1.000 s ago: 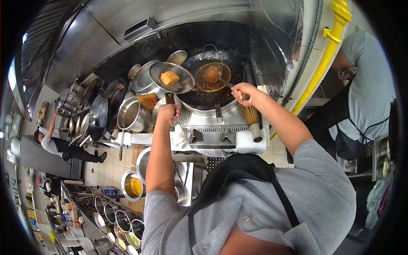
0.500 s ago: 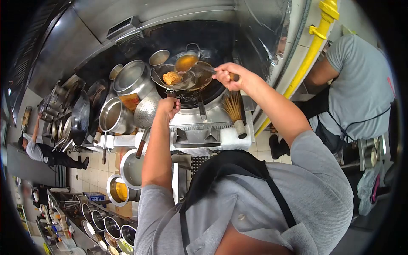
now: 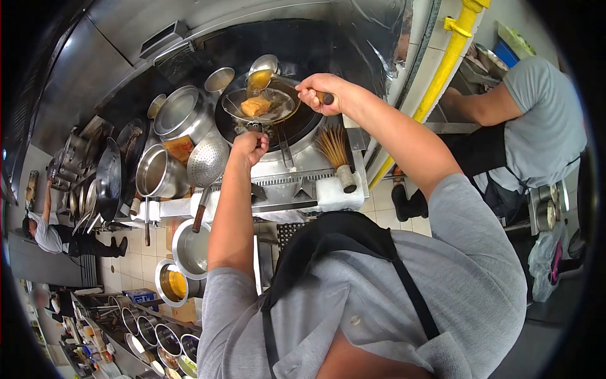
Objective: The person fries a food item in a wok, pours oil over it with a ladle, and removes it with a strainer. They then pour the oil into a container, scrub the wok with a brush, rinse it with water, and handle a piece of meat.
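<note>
Ladle [image 3: 259, 79] in right hand [image 3: 319, 93], strainer [image 3: 282, 105] in left hand [image 3: 250, 146].

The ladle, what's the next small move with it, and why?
Probably tip the ladle in the right hand so its liquid runs over the fried piece: it hangs full right above the strainer that the left hand holds over the wok.

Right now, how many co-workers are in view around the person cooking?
2. One person in a grey shirt and black apron stands at the right, beside the yellow pipe; another grey-shirted person is far left. Others may be hidden.
</note>
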`<state>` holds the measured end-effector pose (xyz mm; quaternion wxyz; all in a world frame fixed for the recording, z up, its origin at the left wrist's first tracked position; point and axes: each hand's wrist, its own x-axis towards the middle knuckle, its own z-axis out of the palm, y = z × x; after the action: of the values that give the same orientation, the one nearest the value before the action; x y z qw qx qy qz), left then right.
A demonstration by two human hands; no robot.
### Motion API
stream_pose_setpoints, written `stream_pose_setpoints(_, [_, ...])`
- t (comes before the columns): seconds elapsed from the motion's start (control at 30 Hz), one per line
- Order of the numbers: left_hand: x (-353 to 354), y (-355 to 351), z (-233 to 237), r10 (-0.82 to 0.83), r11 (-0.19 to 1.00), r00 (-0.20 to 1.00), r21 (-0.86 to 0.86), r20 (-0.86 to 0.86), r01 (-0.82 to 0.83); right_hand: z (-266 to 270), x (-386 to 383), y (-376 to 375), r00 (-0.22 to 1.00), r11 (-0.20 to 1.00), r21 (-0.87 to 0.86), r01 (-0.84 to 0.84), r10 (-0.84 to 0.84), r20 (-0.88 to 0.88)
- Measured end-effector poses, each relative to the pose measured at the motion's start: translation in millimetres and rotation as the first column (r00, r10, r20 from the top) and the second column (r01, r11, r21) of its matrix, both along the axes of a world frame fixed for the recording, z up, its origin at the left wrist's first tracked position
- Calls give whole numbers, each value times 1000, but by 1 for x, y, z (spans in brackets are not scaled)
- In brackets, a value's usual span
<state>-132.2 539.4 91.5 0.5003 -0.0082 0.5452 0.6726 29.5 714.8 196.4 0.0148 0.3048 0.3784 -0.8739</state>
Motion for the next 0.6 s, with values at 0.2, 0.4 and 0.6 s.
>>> stream_pose_setpoints(0.2, [-3,-5,-2,-15,999,1000,43,-4,16,-3,4,-19,999,978,207,-19,11,42])
stream_pose_setpoints(0.4, [-10,-23,-3,1,1000,1000,19,10,-2,-12,7,-18,990,823,561,-88,12,137])
stream_pose_setpoints(0.6, [-27,-55,5,50,997,992,-49,-113,-56,-85,-19,16,918,239,919,-314,-169,358])
